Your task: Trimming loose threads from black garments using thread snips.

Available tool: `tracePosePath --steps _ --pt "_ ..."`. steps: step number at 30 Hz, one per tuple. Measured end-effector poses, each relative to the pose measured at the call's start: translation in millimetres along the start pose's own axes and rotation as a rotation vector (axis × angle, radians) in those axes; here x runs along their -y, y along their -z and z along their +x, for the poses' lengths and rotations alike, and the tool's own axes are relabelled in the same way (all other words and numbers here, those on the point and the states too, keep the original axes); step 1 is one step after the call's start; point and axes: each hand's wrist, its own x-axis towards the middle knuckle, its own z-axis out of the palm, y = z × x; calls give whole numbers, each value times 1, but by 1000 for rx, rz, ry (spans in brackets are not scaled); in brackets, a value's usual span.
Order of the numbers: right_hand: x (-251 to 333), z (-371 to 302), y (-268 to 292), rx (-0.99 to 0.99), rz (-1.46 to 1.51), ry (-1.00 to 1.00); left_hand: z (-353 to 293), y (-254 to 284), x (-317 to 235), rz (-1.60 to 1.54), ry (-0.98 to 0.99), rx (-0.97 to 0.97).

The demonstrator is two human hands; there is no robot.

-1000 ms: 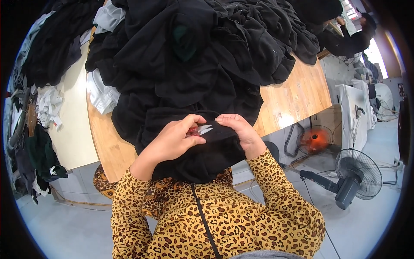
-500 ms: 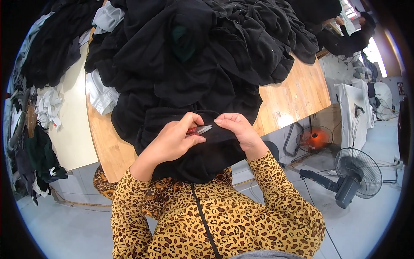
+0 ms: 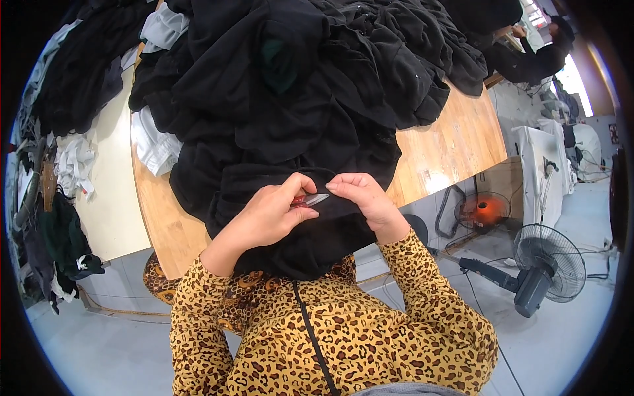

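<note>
My left hand (image 3: 264,212) is closed around small red-handled thread snips (image 3: 317,198). Their short metal blades point right, with the tips just by the fingertips of my right hand (image 3: 370,203). Thumb and forefinger of that right hand are pinched together at the black cloth; whether they grip a thread or the fabric itself is too small to tell. Under both hands lies a black garment (image 3: 277,241), draped over the table edge and down onto my lap. Its upper part merges into a heap of black garments (image 3: 290,125).
The wooden table (image 3: 456,142) carries the heap, with white cloth (image 3: 156,142) at its left. A pale table (image 3: 109,191) adjoins there. At right stand a grey fan (image 3: 545,270), an orange round heater-like device (image 3: 487,212) and a white-covered stand (image 3: 538,171). Another person (image 3: 541,56) works far right.
My left hand has shifted slightly right, bringing the snips' blades closer to my right fingertips. The blades look closer together. My right hand has hardly moved.
</note>
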Motion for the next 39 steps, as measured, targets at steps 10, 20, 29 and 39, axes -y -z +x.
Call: tracePosePath --steps 10,20,29,39 --pt "0 -5 4 34 70 71 -2 -7 18 -453 51 -152" --pt "-7 -8 -7 -57 8 220 6 -33 18 -589 91 -358" --pt "8 -17 -7 93 -278 129 -5 -23 20 -507 46 -181" --pt "0 -17 1 -81 -546 426 -3 -23 27 -571 93 -133"
